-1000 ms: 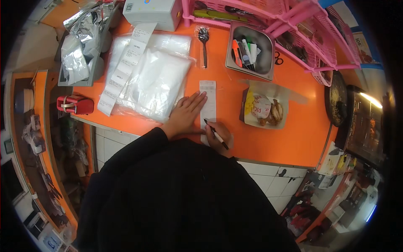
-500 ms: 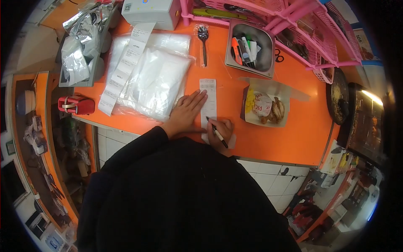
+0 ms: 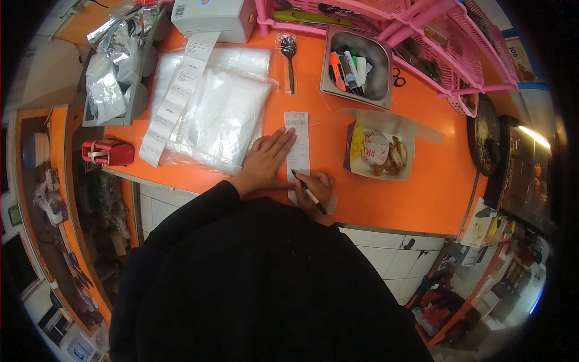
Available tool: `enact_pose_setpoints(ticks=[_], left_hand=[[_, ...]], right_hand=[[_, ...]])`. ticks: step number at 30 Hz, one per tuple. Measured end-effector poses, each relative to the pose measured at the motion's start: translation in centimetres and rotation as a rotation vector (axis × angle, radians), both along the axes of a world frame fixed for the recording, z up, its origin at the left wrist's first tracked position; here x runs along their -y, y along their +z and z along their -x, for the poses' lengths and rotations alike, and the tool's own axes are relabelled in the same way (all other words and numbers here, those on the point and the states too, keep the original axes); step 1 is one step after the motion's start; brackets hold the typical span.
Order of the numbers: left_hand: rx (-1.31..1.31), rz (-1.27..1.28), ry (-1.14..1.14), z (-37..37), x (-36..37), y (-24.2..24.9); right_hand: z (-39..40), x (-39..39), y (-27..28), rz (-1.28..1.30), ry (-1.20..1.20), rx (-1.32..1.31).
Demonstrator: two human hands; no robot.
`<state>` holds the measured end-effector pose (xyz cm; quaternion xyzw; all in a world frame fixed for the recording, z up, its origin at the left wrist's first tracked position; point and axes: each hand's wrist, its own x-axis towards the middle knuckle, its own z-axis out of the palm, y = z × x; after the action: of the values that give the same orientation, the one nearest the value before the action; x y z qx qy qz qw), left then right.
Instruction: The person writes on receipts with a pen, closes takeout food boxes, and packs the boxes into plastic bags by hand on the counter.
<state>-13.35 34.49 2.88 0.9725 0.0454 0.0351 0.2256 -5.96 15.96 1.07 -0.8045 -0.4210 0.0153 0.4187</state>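
A narrow printed receipt [image 3: 297,142] lies lengthwise on the orange counter in front of me. My left hand [image 3: 267,159] rests flat with fingers stretched out, their tips on the receipt's left edge. In my right hand [image 3: 316,192] a black-and-white marker pen [image 3: 311,195] is gripped, its tip down at the lower part of the receipt. To the right stands an open paper food box [image 3: 380,168] holding a wrapped rice portion [image 3: 374,148], fried chicken [image 3: 395,157] and something yellow. Beyond the receipt lies a black plastic spoon [image 3: 289,60] in clear wrapping.
Packs of clear plastic bags [image 3: 226,120] lie left, with a long receipt strip [image 3: 175,99] from a white printer [image 3: 211,18] across them. A metal tin of markers [image 3: 383,96], scissors [image 3: 398,77] and pink racks [image 3: 446,84] stand behind. A red device [image 3: 111,152] sits at the left edge.
The pen in my right hand has shifted very slightly over the receipt. My left hand stays in place on the paper, and the whole view has drifted a little.
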Motion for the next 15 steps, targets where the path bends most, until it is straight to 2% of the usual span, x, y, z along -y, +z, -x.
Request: enact_pose_setpoints(ticks=[4,7,10,15], left_hand=[[0.006,0.002,0.001,0.0,0.0,0.0],[0.002,0.008,0.002,0.0,0.0,0.0],[-0.013,0.010,-0.003,0.0,-0.1,0.2],[-0.033,-0.036,-0.002,0.0,0.0,-0.1]], right_hand=[[0.2,0.0,-0.1,0.027,-0.079,0.006],[0.0,0.2,-0.6,0.011,0.047,0.025],[0.1,0.2,0.2,0.081,-0.079,0.034],[-0.8,0.1,1.2,-0.050,0.095,-0.162]])
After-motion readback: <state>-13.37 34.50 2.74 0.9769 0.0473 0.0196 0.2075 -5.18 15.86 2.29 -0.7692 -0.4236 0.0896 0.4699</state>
